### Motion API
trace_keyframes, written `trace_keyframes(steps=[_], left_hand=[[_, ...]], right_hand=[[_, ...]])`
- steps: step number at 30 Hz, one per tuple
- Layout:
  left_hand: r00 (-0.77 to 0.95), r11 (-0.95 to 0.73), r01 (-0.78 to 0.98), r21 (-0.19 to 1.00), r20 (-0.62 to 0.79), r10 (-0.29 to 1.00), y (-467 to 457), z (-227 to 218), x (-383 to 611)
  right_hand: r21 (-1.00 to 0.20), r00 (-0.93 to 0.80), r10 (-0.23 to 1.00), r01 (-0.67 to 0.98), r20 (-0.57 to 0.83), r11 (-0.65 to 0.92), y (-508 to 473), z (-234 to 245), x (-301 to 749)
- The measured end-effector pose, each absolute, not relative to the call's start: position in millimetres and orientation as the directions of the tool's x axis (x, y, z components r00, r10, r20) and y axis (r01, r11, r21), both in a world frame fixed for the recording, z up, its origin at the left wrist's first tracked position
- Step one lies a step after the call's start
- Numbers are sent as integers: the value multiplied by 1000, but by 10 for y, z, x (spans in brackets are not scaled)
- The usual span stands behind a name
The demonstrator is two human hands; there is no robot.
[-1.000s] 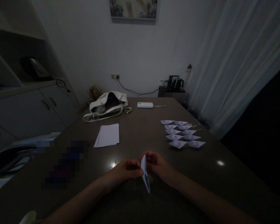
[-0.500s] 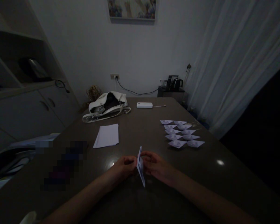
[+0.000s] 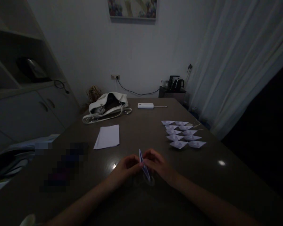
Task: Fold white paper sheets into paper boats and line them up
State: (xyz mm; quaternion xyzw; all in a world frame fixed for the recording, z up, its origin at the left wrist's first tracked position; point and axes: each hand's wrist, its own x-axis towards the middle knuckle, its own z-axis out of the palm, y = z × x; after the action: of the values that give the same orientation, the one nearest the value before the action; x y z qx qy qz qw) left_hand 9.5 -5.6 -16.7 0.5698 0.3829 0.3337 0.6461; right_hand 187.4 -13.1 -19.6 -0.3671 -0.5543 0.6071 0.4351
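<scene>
Dim room on my feed: a pale wall with a framed picture (image 3: 132, 8) at the top and a long white curtain (image 3: 238, 62) down the right side. Cupboards and shelves (image 3: 25, 110) fill the left. A dark bench (image 3: 136, 135) runs from the near edge to the wall.

At the far end of the bench lies an open white handbag (image 3: 107, 106), with a white power bank (image 3: 145, 105) just to its right, a cable trailing from it. Nearer to me, a stack of white paper sheets (image 3: 107, 136) lies left of centre. On the right, finished paper boats (image 3: 182, 135) sit in two close rows.

I see both forearms coming in from the bottom edge. My left hand (image 3: 126, 168) and right hand (image 3: 158, 164) meet near the front middle of the bench, each closed in a pinch on a folded paper piece (image 3: 143, 166). It stands edge-on between the fingers, tilted, its lower tip at or just above the bench; I cannot tell which in this light.
</scene>
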Motion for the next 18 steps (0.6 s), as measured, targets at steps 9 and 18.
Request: trace_keyframes(steps=[9,18], left_hand=[[501,44,100,994,-88,861,-89,-51,106],[503,149,-19,989,-119,856,-53,-225,87]], right_hand=[[-996,-340,938,33,62,78,-146,-191,1903],[-992,-336,941,-125,33,-9,-102,-297,1875]])
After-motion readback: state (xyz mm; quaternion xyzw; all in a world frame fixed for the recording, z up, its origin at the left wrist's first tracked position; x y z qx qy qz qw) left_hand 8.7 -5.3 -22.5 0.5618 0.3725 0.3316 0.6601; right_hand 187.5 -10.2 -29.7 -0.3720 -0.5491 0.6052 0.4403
